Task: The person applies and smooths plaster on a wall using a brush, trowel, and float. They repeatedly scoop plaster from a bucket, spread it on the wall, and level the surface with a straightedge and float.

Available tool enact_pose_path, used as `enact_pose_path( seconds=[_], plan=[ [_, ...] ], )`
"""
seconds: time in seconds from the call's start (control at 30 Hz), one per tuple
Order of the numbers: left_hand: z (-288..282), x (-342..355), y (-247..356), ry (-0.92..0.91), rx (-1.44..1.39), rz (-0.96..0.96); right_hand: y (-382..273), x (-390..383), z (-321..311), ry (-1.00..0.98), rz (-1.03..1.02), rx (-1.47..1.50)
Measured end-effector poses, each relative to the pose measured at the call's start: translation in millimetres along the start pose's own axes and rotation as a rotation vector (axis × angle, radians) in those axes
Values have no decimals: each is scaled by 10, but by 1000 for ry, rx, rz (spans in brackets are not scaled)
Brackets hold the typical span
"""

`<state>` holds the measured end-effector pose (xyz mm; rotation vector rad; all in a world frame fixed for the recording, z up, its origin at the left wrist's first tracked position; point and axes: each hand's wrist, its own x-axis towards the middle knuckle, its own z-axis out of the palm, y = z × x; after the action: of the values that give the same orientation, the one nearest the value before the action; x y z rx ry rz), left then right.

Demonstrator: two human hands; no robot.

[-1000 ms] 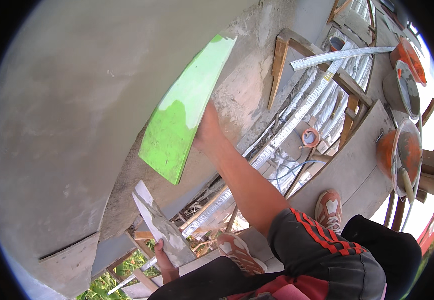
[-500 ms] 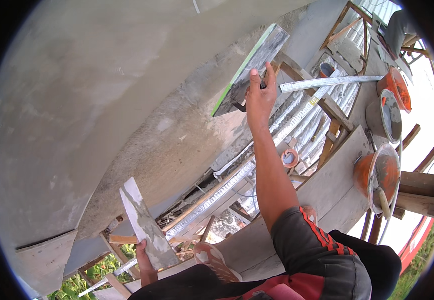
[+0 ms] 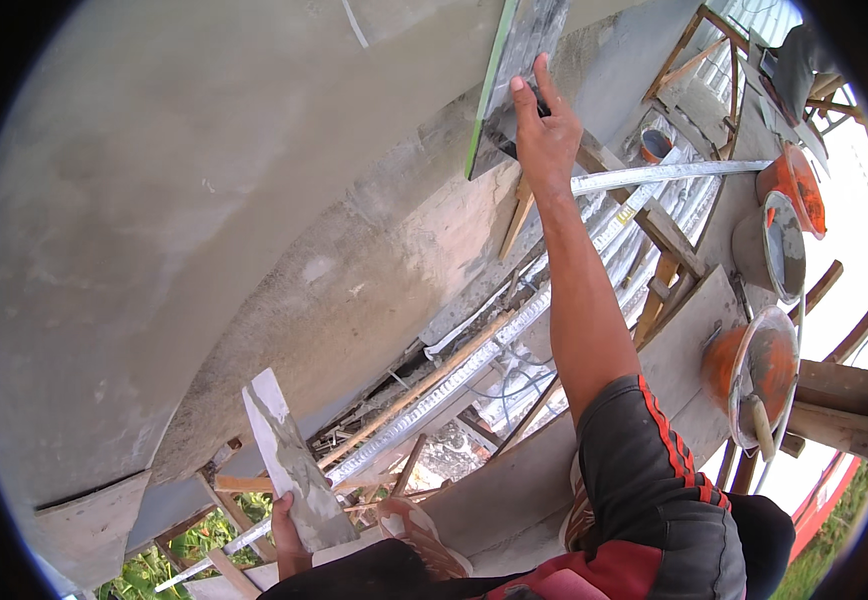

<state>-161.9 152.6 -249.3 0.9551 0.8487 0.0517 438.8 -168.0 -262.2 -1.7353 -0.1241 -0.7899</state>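
Observation:
My right hand (image 3: pixel 550 145) is raised on an outstretched arm and grips the handle of a long plastering float (image 3: pixel 531 65) with a green edge. The float is tilted on edge against or close to the grey plastered wall (image 3: pixel 154 250); I cannot tell whether it touches. Its upper end runs out of view. Low on the left, my left hand (image 3: pixel 290 532) holds the lower end of a flat, mortar-smeared board (image 3: pixel 299 462). Smooth plaster covers the wall's upper part, while a rougher, patchy band (image 3: pixel 344 290) runs beneath it.
I stand on a plank walkway (image 3: pixel 514 485). On the right are an orange bucket (image 3: pixel 726 362) with a tool handle (image 3: pixel 762 425), a grey bucket (image 3: pixel 754 248) and another orange bucket (image 3: pixel 779 185). A pale rail (image 3: pixel 674 174) crosses nearby. Another person's leg (image 3: pixel 802 70) shows at the far right.
My right hand and the float have moved up and slightly right along the wall. My left hand and the board have shifted only slightly.

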Motion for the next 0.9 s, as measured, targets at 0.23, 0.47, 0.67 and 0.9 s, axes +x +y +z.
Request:
enact_pose_path(
  seconds=[0.23, 0.47, 0.67, 0.9],
  plan=[
    [-244, -104, -11, 82, -57, 26, -172, 346, -82, -46, 383, 357],
    [-513, -58, -6, 27, -3, 73, -1179, -1176, 373, -80, 206, 166],
    [-388, -12, -2, 6, -56, 87, -1956, -2426, 491, -295, -64, 312],
    [-482, -26, -63, 6, -35, 15, -470, -593, -12, -1, 283, 203]
  ],
)
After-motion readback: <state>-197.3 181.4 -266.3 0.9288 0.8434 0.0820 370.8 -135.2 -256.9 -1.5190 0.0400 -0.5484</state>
